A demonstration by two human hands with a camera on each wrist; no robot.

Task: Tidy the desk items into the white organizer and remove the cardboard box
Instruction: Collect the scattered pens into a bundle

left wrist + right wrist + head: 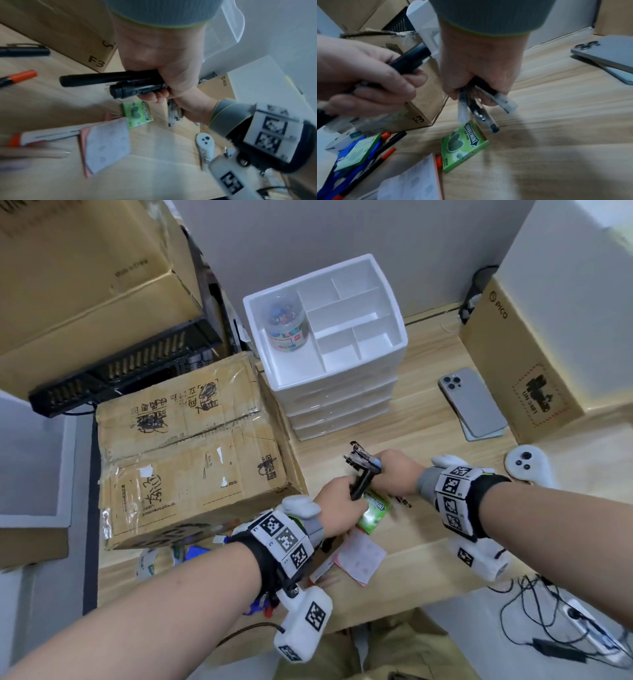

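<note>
A: What lay nearest?
B: A green gum pack (464,146) flat on the desk (428,508), just below both hands.
A: And the hands?
B: The left hand (337,506) gripped two black markers (120,82); the right hand (397,472) clutched a bundle of clear-barrelled pens (481,108).
A: Farther back?
B: The taped, worn cardboard box (191,446) sat beside the white organizer (394,313), which held one clip jar (284,325).

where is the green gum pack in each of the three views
Head: green gum pack at lower centre, partly hidden under the left hand.
Left wrist: centre, flat on the desk below the fist.
Right wrist: lower centre, under the pens.
Shared landmark: the pink-edged notepad just beside it.
</note>
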